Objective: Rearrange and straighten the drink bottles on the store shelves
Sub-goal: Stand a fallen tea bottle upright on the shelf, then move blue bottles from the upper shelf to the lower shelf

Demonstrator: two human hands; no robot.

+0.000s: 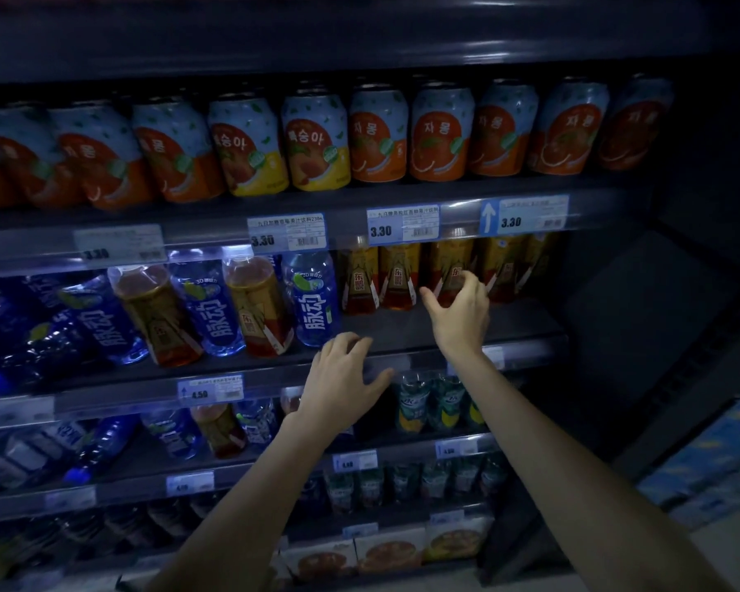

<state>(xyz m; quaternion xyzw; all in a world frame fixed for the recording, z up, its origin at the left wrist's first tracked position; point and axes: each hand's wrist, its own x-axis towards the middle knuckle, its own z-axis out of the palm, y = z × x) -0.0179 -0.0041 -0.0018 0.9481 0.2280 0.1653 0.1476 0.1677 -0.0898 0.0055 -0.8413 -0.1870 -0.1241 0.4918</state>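
Right hand [458,307] reaches deep into the dim middle shelf [396,326], cupped round an amber bottle [451,267] standing far back, probably to pull it forward (whether it truly grips, I cannot tell). Left hand [345,380] hovers open at the shelf edge, fingers spread, below-left of that bottle.

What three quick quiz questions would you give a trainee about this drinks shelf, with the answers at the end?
1. True or false: all the top-shelf cans are orange.
2. The right hand is at: A) a blue bottle, B) an amber bottle, C) a carton.
3. Fill in: the price tag below the yellow cans reads ___.
Key: 1 false, two are yellow; 2 B; 3 3.30.
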